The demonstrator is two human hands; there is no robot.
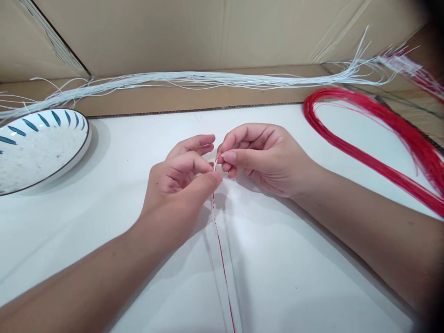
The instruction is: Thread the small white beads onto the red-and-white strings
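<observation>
A thin red cord (223, 264) runs from the bottom edge up to my fingers, its upper stretch dotted with small white bits. My left hand (182, 178) is closed on it, pinching with thumb and forefinger near the top. Just above and to the right, the thumb and forefinger of my right hand (260, 157) pinch a short white strand end (215, 165) that sticks up out of the left pinch. The two hands nearly touch. What lies between the fingertips is mostly hidden.
A shallow white plate with blue leaf marks (85, 147) holds white bits at the left. A bundle of white strands (208, 79) lies along the back by the cardboard wall (156, 37). Looped red cords (350, 159) rest at the right on the white tabletop (294, 268).
</observation>
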